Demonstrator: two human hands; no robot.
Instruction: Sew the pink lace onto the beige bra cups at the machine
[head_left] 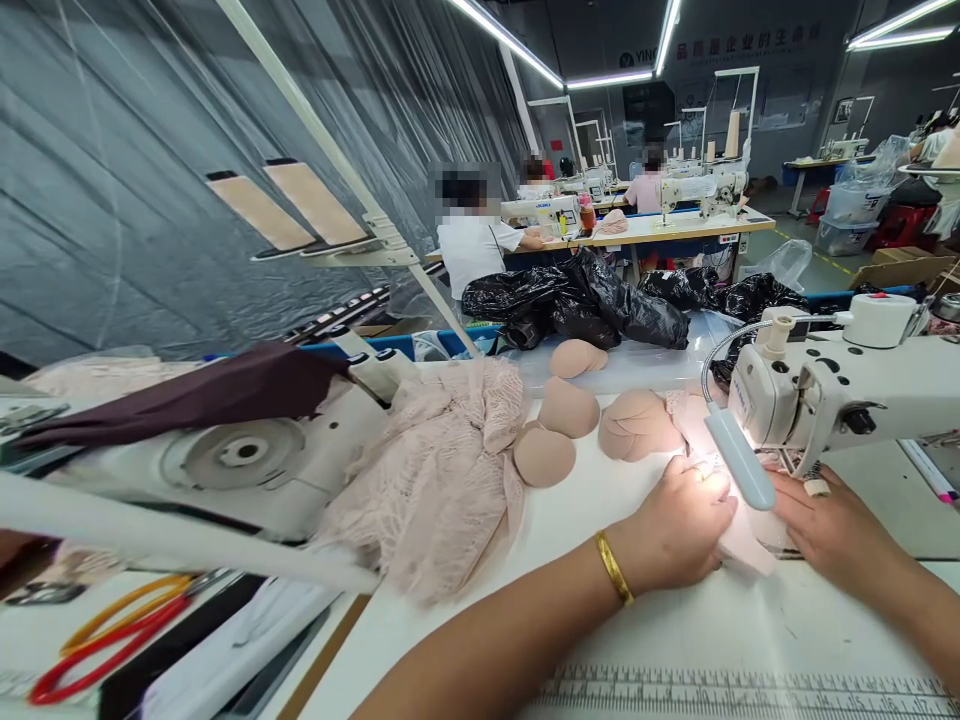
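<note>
Pale pink fabric [746, 545] lies under the head of a white sewing machine [772, 395], lit by a small lamp [739, 455] on a bendy neck. My left hand [682, 525], with a gold bracelet at its wrist, has curled fingers closed on this fabric, left of the needle area. Flat on the work at the right side is my right hand [836, 520], fingers stretched toward the needle area. The lamp and machine head hide the needle and some fingertips. A stack of beige bra cups [641, 425] sits just beyond my left hand.
More beige cups [545, 457] and a heap of pink lace [442, 470] lie to the left. Scissors [112, 640] with red and orange handles rest at lower left. A ruler strip [735, 692] runs along the front edge. Black plastic bags [577, 300] are behind; people sew farther back.
</note>
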